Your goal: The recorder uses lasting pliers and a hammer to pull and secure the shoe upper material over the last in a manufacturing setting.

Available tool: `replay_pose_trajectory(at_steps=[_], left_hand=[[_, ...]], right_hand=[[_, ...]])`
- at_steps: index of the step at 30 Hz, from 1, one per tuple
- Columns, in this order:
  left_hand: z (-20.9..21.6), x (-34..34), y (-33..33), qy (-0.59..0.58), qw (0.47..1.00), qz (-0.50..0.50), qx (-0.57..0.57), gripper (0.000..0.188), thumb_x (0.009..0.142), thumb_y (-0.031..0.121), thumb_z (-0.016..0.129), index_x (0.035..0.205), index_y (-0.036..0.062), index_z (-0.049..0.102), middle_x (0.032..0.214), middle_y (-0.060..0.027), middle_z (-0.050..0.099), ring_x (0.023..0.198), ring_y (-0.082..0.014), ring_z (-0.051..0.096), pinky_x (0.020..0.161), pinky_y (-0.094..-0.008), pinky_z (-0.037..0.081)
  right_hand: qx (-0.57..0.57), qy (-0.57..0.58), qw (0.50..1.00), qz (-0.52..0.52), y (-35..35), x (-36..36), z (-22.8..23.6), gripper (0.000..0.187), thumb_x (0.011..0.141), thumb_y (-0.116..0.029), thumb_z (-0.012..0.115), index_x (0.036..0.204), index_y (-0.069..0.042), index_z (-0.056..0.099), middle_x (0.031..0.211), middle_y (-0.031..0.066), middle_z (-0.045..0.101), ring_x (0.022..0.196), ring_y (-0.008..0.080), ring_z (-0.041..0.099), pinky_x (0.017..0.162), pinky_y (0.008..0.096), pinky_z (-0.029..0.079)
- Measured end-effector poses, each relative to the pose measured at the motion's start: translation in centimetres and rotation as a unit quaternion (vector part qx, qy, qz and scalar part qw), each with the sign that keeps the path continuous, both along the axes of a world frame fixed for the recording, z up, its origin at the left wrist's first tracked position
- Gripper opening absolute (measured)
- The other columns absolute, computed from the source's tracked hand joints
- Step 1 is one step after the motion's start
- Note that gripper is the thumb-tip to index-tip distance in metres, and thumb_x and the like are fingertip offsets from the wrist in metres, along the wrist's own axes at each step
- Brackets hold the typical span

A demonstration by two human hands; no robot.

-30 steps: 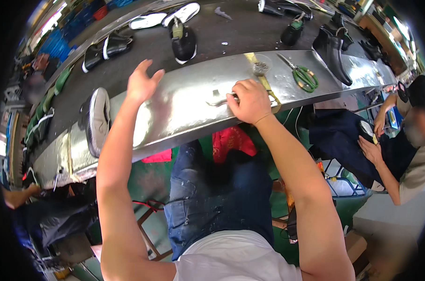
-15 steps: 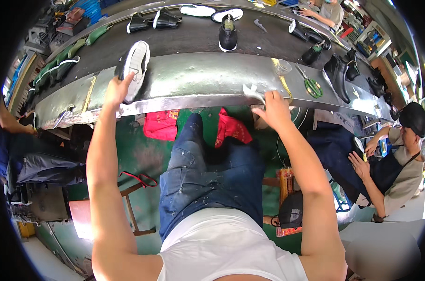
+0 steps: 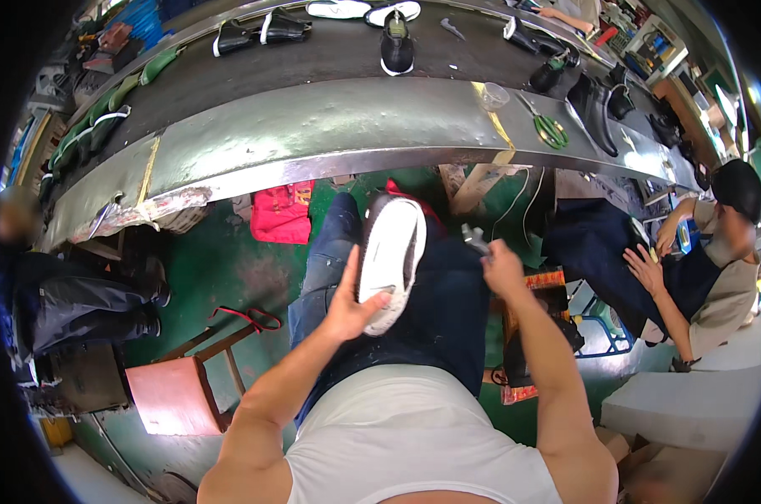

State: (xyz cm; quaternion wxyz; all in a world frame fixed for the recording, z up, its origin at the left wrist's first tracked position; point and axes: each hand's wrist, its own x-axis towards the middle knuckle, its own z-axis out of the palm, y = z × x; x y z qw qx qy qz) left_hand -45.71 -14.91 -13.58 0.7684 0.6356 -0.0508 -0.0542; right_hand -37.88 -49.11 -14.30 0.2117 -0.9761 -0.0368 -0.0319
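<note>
A shoe [image 3: 394, 252] with a dark upper and a white sole is held over my lap, its sole turned up toward me. My left hand [image 3: 351, 304] is closed round its near end, the thumb lying across the sole. Off to the right of the shoe, and apart from it, my right hand [image 3: 504, 269] grips a short metal tool [image 3: 474, 238] with a bright head. The tool's exact kind cannot be made out, and its handle is hidden in the fist.
A metal-edged bench [image 3: 313, 134] runs ahead, with a dark belt carrying several shoes. Green-handled scissors [image 3: 551, 132] and a clear cup [image 3: 494, 97] lie on its edge. A stool [image 3: 175, 395] stands at left; a seated co-worker [image 3: 724, 277] is at right.
My left hand has brought the shoe from the bench edge back over my lap. My right hand has drawn the tool back from the bench toward me.
</note>
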Motion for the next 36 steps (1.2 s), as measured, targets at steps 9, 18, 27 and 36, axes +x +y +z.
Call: replay_pose_trajectory(at_steps=[9,18,27,36], left_hand=[[2.3,4.5,-3.8,0.069,0.759,-0.216,0.611,0.089,0.083,0.061,0.065,0.144,-0.0001,0.041,0.110,-0.0293,0.066,0.107,-0.0417,0.065,0.094,-0.0438,0.051],[-0.7,15.9,-7.2,0.211,0.932,-0.221,0.193,0.066,0.082,0.038,0.077,0.131,-0.0003,0.055,0.127,-0.0156,0.060,0.115,-0.0239,0.058,0.097,-0.0339,0.046],[1.4,9.4,-0.3,0.108,0.971,-0.211,-0.013,0.059,0.100,0.031,0.057,0.147,0.0078,0.030,0.139,-0.0078,0.045,0.127,-0.0177,0.043,0.108,-0.0330,0.034],[3.1,6.9,0.6,-0.116,0.964,-0.162,0.176,0.061,0.103,0.040,0.046,0.150,0.0036,0.032,0.157,-0.0154,0.029,0.151,-0.0311,0.013,0.120,-0.0398,0.011]], right_hand=[[0.460,0.297,0.832,-0.096,-4.0,-3.2,6.9,0.035,0.088,-0.009,0.067,0.119,-0.003,0.052,0.104,0.0051,0.061,0.083,0.0164,0.062,0.069,0.0300,0.052],[0.501,0.411,0.757,-0.088,3.0,-10.0,4.9,0.024,0.095,-0.014,0.060,0.117,-0.004,0.055,0.093,0.0061,0.065,0.077,0.0139,0.064,0.068,0.0288,0.052],[0.412,0.417,0.808,0.063,6.2,-10.8,9.4,0.030,0.098,-0.017,0.059,0.122,0.001,0.055,0.093,0.0052,0.066,0.082,0.0100,0.063,0.071,0.0263,0.051],[0.410,0.471,0.776,0.087,9.7,-7.2,9.9,0.026,0.099,-0.014,0.056,0.119,0.001,0.058,0.103,0.0095,0.066,0.096,0.0146,0.063,0.084,0.0306,0.051]])
